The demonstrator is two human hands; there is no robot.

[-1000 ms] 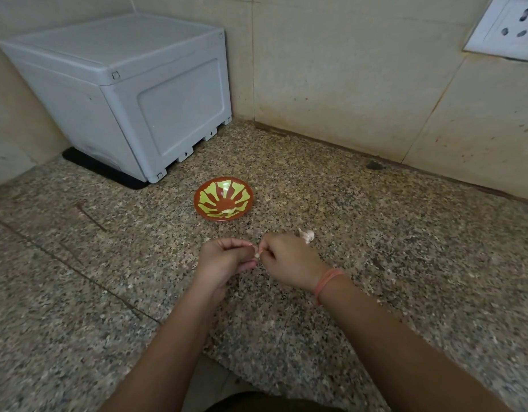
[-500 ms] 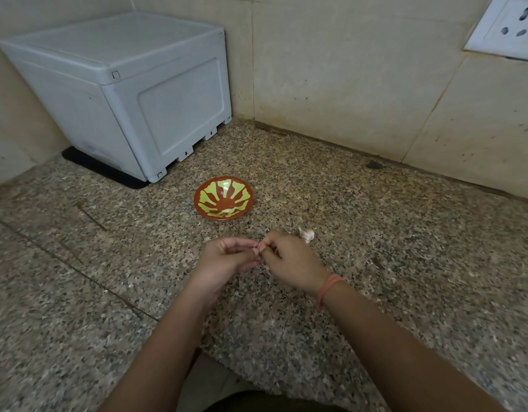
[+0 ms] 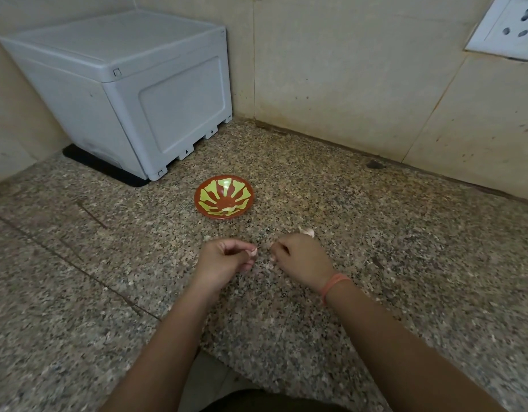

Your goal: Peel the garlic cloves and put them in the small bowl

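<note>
At the far left a grey plastic box point(image 3: 132, 93), smooth and square-cornered, stands on a black mat point(image 3: 87, 162) against the tiled wall, well apart from the work. The counter point(image 3: 108, 292) is speckled granite, hard and flat, crossed by thin seams.

Near the middle sits the small bowl point(image 3: 215, 215), shallow and round, glossy red-brown with yellow-green rays. It is set just beyond the hands, probably so a finished clove needs only a short reach. Whether the pale patch on its near inside is pattern or garlic cannot be told.

The left hand point(image 3: 224, 260) is curled, its thumb and forefinger pinching a garlic clove point(image 3: 253, 251), small and pale pink, with the tip pointing toward the other hand. It appears to be steadying the clove for peeling.

A small gap separates it from the right hand point(image 3: 298, 257), whose fingers are curled inward. Whether they pinch a shred of papery skin cannot be told.

Just behind that hand, more unpeeled garlic point(image 3: 307, 231) lies on the counter, close enough to pick up next. An orange band point(image 3: 334, 285) circles the right wrist. A white wall socket point(image 3: 506, 28) sits at the upper right.
</note>
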